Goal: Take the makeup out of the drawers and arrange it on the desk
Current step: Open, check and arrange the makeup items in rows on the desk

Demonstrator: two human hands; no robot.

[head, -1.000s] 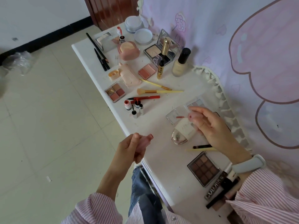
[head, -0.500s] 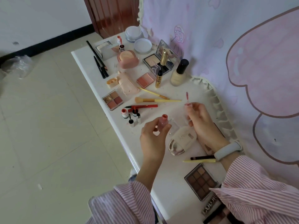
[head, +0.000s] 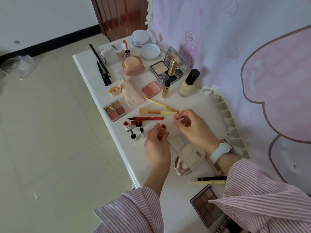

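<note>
Evidently, mid-frame, the left hand [head: 157, 145] grips an open lip-gloss tube [head: 162, 130] upright while the right hand [head: 193, 126] pinches what is probably its wand [head: 177, 118], ready for recapping.

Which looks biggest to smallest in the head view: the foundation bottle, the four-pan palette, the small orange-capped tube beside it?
1. Four-pan palette, though it looks close to the bottle.
2. Foundation bottle, standing farther back, so that order is unsure.
3. Orange-capped tube, clearly smallest.

Beige tiled floor [head: 42, 132] left of hands; white wall [head: 42, 17] with black baseboard [head: 50, 42] beyond; dark red wooden door [head: 121, 14] ahead; lilac cartoon-print curtain [head: 244, 56] right; soft daylight.
</note>
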